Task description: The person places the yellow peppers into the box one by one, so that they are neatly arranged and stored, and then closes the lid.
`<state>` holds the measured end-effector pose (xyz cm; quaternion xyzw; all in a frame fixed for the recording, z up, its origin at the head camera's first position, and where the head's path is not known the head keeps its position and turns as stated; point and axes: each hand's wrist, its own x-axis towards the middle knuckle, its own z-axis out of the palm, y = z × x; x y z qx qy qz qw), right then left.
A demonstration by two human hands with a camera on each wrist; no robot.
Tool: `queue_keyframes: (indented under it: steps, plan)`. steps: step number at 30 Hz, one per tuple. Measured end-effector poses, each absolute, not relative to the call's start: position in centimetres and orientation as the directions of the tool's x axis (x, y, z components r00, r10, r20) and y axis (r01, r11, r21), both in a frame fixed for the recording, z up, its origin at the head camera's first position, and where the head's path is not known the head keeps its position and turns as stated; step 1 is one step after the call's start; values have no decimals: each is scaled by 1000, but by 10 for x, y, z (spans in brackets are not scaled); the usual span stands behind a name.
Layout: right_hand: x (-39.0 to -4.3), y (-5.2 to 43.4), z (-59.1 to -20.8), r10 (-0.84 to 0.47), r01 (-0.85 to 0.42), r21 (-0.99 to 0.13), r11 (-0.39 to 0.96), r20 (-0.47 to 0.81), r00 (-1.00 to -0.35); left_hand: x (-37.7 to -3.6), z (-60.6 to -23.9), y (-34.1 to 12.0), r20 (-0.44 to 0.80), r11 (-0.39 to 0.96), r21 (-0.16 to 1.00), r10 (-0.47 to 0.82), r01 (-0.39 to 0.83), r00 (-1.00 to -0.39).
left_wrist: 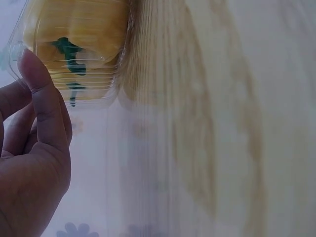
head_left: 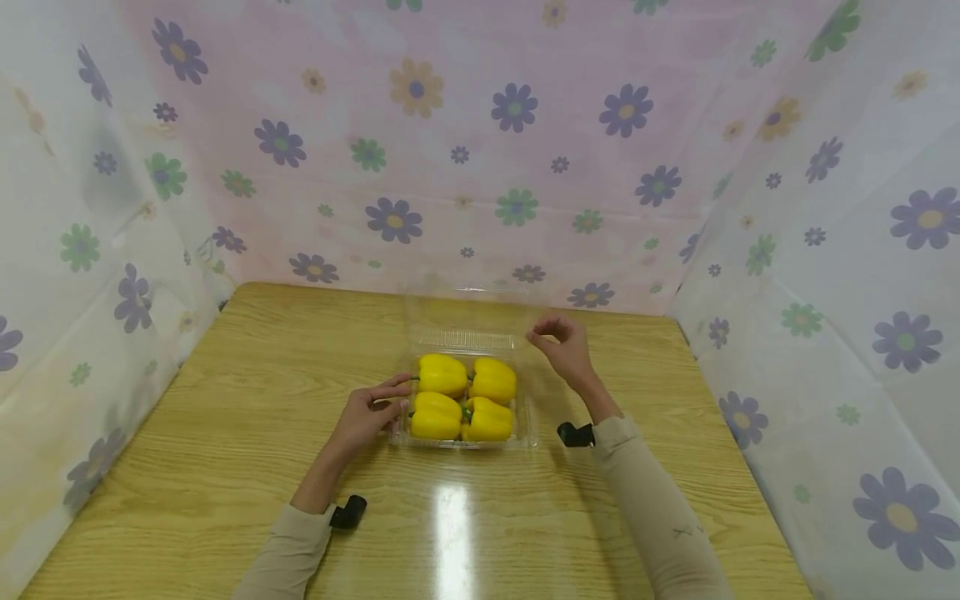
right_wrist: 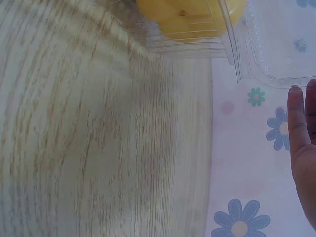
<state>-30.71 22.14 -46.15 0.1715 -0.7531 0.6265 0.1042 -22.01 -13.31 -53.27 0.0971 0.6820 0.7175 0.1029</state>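
Several yellow bell peppers point(head_left: 442, 375) lie on their sides in two rows inside a clear plastic clamshell container point(head_left: 525, 425). Its transparent lid point(head_left: 465, 338) stands raised at the far side. My left hand point(head_left: 363, 417) pinches the container's left rim, with a digit over the edge in the left wrist view. At the lid's right edge, my right hand point(head_left: 566, 346) holds the plastic between thumb and forefinger in the head view. The right wrist view shows its fingertips point(right_wrist: 295, 94) against the lid's border; the thumb is hidden there.
The container sits on a wood-grain table point(head_left: 247, 433), towards its far edge. Flower-patterned cloth point(head_left: 465, 167) hangs behind and on both sides. A black wrist device point(head_left: 576, 434) is on the right cuff, another black wrist device point(head_left: 348, 512) on the left.
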Motion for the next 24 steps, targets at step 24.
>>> queue_keyframes:
  steps: [24]
  plan:
    - [-291, 235, -495, -164, -382, -924, 22, 374, -913, -220, -532, -137, 84, -10, 996, 298, 85, -951]
